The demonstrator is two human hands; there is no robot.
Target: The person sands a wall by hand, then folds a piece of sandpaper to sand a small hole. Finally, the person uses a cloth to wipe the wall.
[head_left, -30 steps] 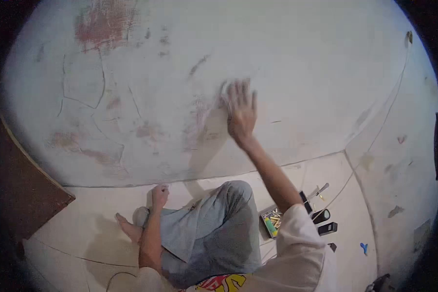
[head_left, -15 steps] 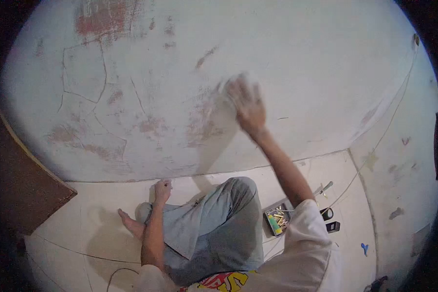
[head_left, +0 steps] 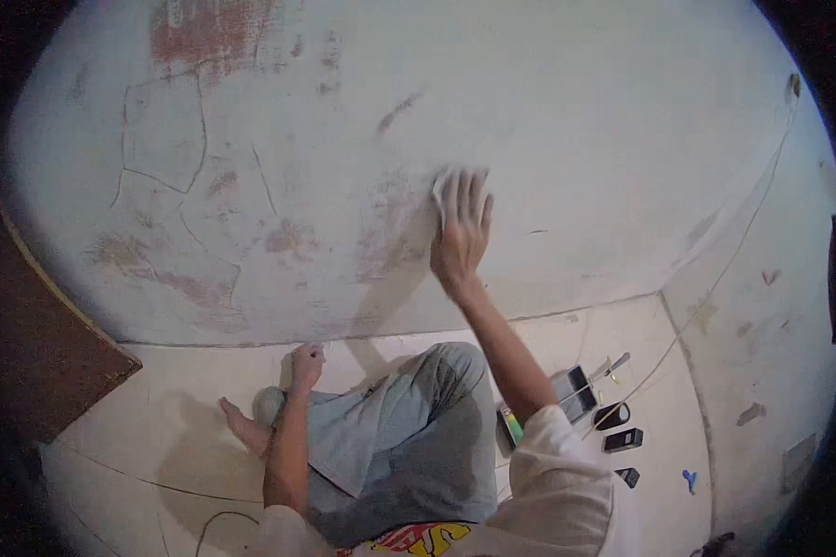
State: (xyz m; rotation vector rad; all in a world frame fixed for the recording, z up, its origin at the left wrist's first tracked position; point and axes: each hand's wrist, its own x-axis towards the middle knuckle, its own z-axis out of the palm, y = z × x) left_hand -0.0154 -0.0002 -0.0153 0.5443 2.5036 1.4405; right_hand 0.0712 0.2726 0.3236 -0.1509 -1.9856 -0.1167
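My right hand (head_left: 461, 243) lies against the wall (head_left: 604, 148), fingers stretched upward. Under its fingers is a pale flat sheet (head_left: 439, 189), its edge showing to the left of the hand and between the fingers. Reddish-brown worn patches (head_left: 390, 218) mark the wall just left of this hand. My left hand (head_left: 307, 366) is low down by the foot of the wall, near my bent knee, with its fingers curled in. What it holds, if anything, I cannot tell.
Right of my leg, a tray (head_left: 509, 427) is partly hidden by my arm. Near it are a dark-framed rectangular item (head_left: 576, 395), small black objects (head_left: 623, 440) and a blue item (head_left: 689, 481). A brown board (head_left: 56, 343) stands left. A thin cord (head_left: 715, 278) crosses the right side.
My right hand has moved down along the wall, its blur mostly gone. The arm has swung left, uncovering the dark-framed item. The left hand stays put.
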